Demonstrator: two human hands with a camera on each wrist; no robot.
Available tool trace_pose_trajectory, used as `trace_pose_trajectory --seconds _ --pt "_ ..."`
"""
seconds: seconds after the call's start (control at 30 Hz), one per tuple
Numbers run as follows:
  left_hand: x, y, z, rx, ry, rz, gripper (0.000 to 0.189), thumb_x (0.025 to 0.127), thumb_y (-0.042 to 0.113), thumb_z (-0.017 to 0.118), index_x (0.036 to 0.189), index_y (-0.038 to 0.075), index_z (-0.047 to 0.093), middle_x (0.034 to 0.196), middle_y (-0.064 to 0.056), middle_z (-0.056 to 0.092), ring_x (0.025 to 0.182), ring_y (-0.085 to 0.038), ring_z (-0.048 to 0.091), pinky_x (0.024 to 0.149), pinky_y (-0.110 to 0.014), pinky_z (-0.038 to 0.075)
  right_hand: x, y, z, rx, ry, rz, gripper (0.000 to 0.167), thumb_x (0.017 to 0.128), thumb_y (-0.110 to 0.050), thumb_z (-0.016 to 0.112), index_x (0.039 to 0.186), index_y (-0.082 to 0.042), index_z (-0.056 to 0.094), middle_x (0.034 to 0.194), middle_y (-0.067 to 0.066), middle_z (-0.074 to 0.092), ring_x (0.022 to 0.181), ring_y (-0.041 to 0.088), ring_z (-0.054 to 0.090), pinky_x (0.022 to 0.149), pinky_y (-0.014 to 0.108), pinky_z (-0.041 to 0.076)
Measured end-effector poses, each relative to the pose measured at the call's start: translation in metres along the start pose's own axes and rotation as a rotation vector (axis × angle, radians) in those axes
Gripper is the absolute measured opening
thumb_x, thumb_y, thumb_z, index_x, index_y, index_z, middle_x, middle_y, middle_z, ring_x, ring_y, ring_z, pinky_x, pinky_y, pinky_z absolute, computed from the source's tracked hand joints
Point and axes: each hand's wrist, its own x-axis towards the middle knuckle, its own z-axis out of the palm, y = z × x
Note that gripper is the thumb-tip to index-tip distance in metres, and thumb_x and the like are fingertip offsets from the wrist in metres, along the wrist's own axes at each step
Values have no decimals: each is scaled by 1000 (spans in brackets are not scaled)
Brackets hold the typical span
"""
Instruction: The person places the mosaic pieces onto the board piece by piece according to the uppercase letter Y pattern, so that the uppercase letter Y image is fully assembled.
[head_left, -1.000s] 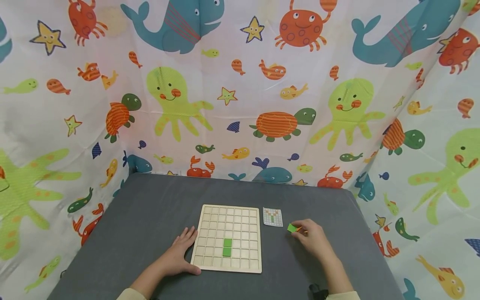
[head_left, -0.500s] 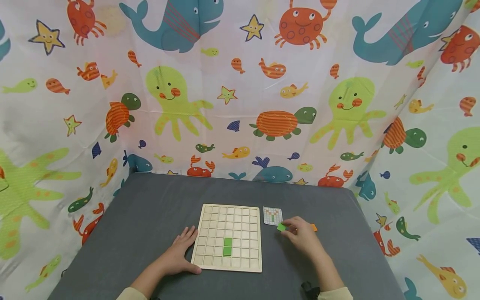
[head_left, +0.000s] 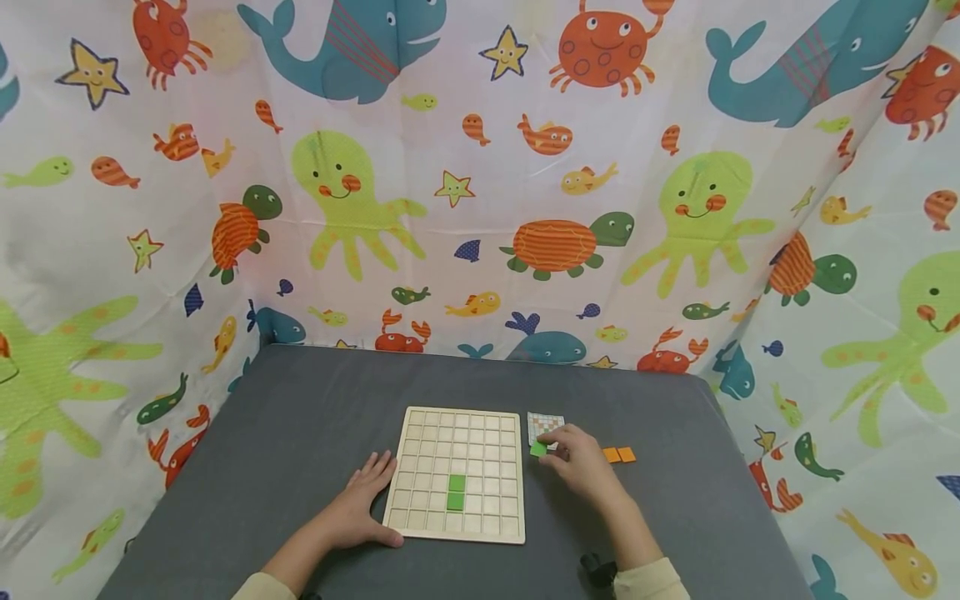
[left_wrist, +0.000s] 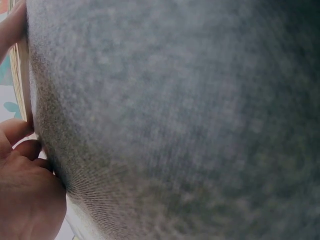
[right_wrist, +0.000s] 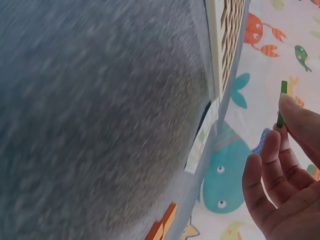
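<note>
A wooden grid board lies on the grey table, with two green square tiles in neighbouring cells of one column. My left hand rests at the board's left edge, fingers spread and thumb at the near corner; in the left wrist view its fingers touch the board's side. Between thumb and fingertips my right hand pinches a green square tile, just right of the board. The right wrist view shows that tile edge-on, held above the table.
A small card with a coloured grid pattern lies right of the board, partly behind the right hand. Two orange tiles lie further right. A curtain printed with sea animals surrounds the table.
My right hand has carried the green tile leftward toward the board, passing in front of the card. The orange tiles have come into view behind it. The left hand stays in place.
</note>
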Motion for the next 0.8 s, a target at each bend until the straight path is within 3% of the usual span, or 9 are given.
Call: trace_pose_trajectory --seconds 0.63,0.8 --pt "-3 1 2 -26 11 2 132 60 55 93 160 4 24 169 -17 14 156 -41 1 122 -65 6 15 -23 26 58 -92 -160 27 87 -12 79 114 -13 77 100 5 68 75 7 54 63 24 47" --pt "0 1 1 -14 15 1 132 59 56 93 160 5 24 169 -15 14 156 -40 2 122 -64 7 18 -33 30 64 -113 -138 27 89 -13 77 116 -13 76 107 4 67 77 8 55 64 25 47"
